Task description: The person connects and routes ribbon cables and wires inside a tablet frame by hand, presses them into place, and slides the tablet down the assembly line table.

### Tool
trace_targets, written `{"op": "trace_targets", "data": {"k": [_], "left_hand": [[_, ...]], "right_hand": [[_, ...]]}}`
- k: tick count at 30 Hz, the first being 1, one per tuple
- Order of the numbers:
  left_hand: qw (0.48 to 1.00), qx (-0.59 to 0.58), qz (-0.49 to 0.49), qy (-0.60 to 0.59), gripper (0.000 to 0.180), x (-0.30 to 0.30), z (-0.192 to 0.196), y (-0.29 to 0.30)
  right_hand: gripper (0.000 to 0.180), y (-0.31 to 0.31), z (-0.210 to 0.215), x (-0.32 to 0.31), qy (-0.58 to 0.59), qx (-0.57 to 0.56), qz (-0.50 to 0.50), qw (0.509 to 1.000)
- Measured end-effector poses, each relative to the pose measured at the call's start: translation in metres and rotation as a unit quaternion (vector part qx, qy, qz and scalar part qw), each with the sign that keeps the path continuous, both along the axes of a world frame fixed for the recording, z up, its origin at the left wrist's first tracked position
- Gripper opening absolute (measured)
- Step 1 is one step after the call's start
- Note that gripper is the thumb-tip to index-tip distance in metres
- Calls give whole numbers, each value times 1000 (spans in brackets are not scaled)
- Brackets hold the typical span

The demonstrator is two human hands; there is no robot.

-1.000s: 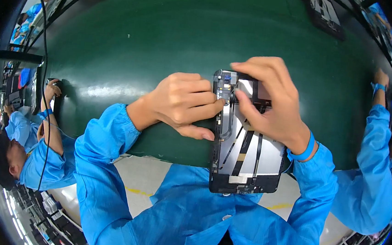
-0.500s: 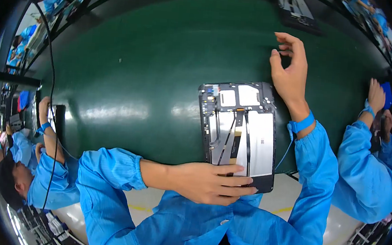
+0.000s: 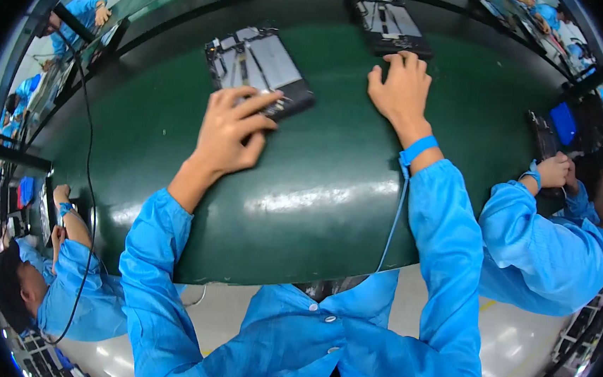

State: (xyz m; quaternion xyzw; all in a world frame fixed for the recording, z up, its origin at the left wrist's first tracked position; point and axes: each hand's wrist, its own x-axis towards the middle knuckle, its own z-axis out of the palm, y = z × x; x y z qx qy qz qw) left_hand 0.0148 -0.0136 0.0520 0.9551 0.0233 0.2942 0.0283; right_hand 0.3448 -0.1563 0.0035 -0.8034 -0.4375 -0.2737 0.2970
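From my station, I observe the left hand (image 3: pixel 234 128), fingers spread and ungripped, over the near end of the first tablet (image 3: pixel 276 60), on the green table (image 3: pixel 305 146). The right hand (image 3: pixel 401 91), loosely bent, adjoins the second tablet (image 3: pixel 401 20); contact is unclear.

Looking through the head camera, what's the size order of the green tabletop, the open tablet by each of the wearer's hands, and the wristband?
1. Green tabletop
2. Left tablet and right tablet: unsure, since the right one lies farther off
3. Blue wristband
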Motion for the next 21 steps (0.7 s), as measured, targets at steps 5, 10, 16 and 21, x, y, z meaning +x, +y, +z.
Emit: {"op": "trace_targets", "data": {"k": [5,10,16,21], "left_hand": [[990,54,131,-13,34,-12,-5,50],[980,60,190,-22,33,-3,-13,62],[965,22,262,4,44,0,-24,63],[958,-4,287,10,58,-7,-36,71]], "right_hand": [[40,23,10,-6,-9,-41,-32,999],[45,29,10,-7,28,-68,-21,997],[75,48,-4,7,34,-75,-46,996],[86,55,3,-5,72,-57,7,996]]}}
